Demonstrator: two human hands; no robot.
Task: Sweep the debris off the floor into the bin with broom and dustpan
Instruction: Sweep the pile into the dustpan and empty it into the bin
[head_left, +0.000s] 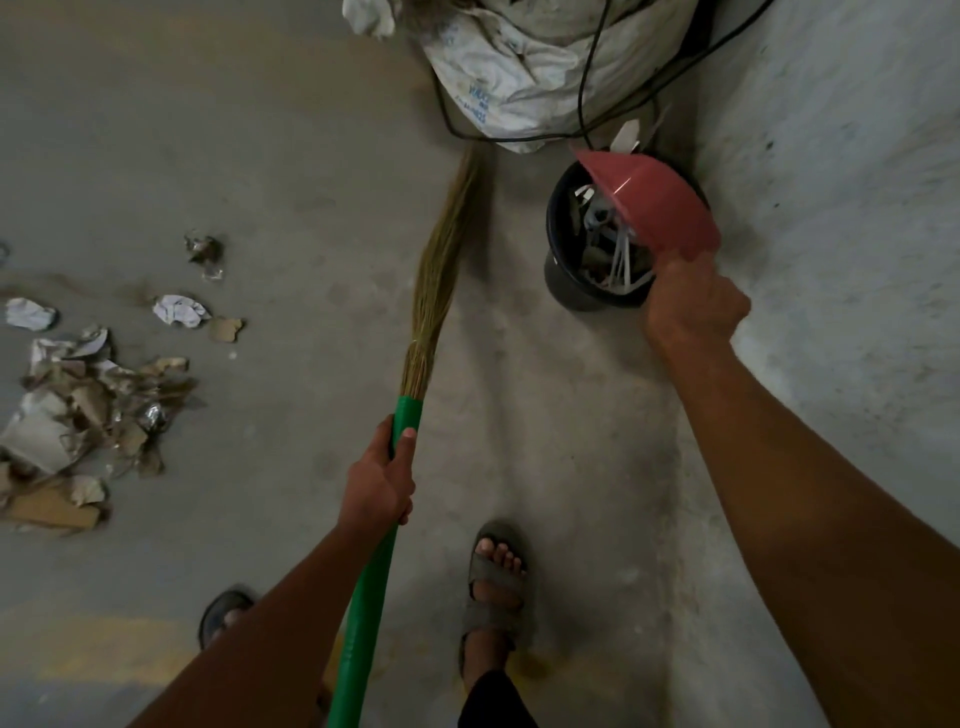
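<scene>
My left hand (382, 480) grips the green handle of a grass broom (439, 275), whose bristles point away along the concrete floor. My right hand (693, 306) holds a pink dustpan (652, 200) tilted over the black bin (571, 270), which stands by the wall and holds paper scraps and white strips. A heap of torn cardboard and crumpled paper debris (88, 410) lies on the floor at the left, apart from the broom.
A large white sack (524, 67) with black cables (592, 67) across it stands behind the bin. A pale wall (841, 208) runs along the right. My sandalled feet (493, 582) are at the bottom. More scraps (182, 310) lie scattered left of the broom.
</scene>
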